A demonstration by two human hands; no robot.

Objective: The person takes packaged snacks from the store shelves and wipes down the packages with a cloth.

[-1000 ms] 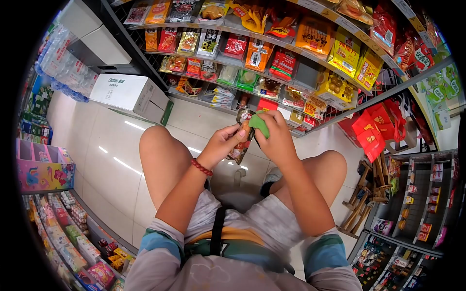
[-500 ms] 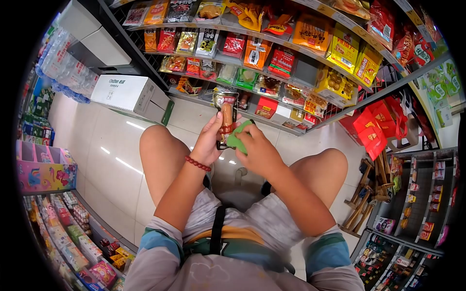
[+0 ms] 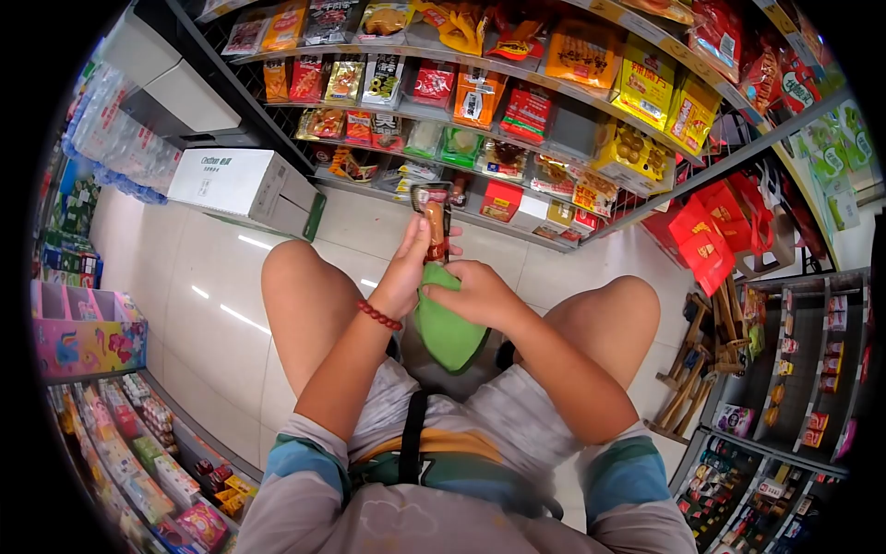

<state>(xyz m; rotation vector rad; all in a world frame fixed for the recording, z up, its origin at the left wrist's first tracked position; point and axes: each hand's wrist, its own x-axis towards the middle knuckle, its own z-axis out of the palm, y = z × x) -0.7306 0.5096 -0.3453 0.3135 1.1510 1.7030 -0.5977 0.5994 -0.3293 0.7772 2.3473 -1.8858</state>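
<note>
My left hand (image 3: 403, 270) is closed around a packaged sausage (image 3: 433, 205), held upright above my lap. The pack has a dark edge and a clear front showing the brown sausage, and my thumb lies over its lower part. Close beside it, my right hand (image 3: 476, 292) pinches a green cloth (image 3: 450, 334) near its top. The cloth hangs down between my knees, with a dark edge along its lower right. Its upper end meets the bottom of the pack, though I cannot tell how firmly they touch.
Ahead stands a shelf rack (image 3: 388, 113) filled with snack packs. A white carton (image 3: 224, 181) sits on the floor at left, near wrapped water bottles (image 3: 120, 134). Red bags (image 3: 706, 242) and wooden stools (image 3: 692, 369) are at right. More shelves (image 3: 138, 452) stand at lower left.
The green cloth, bunched in my right hand before, now hangs spread out below it. My right hand has moved slightly down. The sausage pack stays in my left hand.
</note>
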